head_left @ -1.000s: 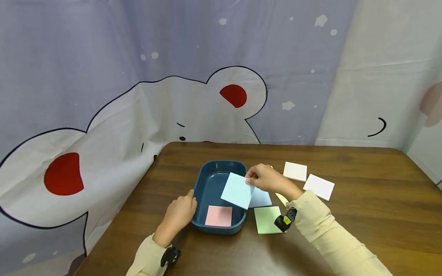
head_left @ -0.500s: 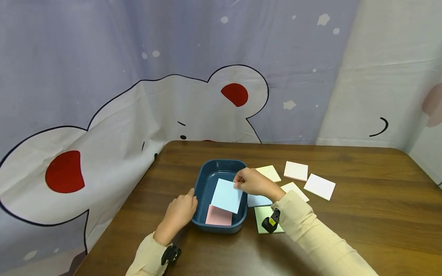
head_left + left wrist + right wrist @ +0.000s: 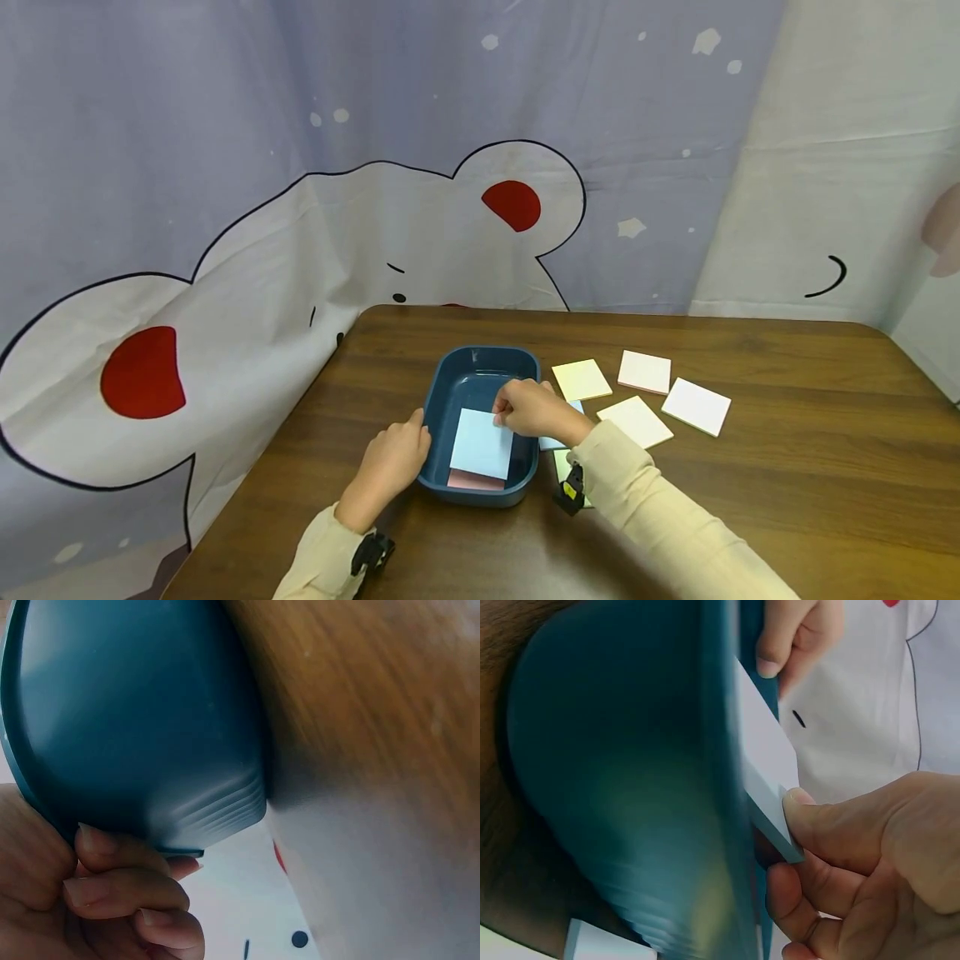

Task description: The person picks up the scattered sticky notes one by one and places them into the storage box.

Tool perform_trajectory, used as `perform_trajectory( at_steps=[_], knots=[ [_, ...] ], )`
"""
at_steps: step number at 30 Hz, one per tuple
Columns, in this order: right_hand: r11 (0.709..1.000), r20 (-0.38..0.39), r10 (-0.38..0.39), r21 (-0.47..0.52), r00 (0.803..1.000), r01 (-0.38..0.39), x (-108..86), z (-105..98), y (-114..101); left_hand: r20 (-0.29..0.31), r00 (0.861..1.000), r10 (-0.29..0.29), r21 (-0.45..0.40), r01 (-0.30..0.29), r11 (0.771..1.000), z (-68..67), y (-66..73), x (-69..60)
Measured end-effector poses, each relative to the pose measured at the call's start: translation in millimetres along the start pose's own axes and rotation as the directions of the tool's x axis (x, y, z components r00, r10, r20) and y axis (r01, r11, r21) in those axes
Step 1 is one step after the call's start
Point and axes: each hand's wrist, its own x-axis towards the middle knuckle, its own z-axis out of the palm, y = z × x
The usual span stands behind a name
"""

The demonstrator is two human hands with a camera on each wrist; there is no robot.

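My right hand pinches a light blue sticky note pad by its right edge, between thumb and fingers, inside the dark blue plastic tub. In the right wrist view the pad is tilted, and its thickness shows just past the tub's wall. A pink pad lies in the tub, mostly covered by the light blue one. My left hand holds the tub's left rim; in the left wrist view its curled fingers lie against the outside of the wall.
Right of the tub on the wooden table lie two pale yellow pads, a white pad and a pinkish-white pad. Another blue pad and a green pad are partly hidden under my right arm. A printed curtain hangs behind.
My right hand has moved left and towards me, bringing the light blue pad down into the tub over the pink one. The yellow pads are now uncovered. The left hand stays put.
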Motion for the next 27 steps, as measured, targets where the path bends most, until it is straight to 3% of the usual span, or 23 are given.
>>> perform_trajectory(
  at_steps=[21, 27],
  knots=[
    [0.999, 0.031, -0.031, -0.04, 0.999, 0.033, 2.9, 22, 1, 0.006, 1.0, 0.0, -0.013, 0.0, 1.0, 0.7, 0.4, 0.0],
    [0.993, 0.017, -0.052, -0.104, 0.998, 0.054, 2.2, 27, 1, 0.014, 1.0, 0.0, -0.014, 0.0, 1.0, -0.3, 0.2, -0.7]
  ],
)
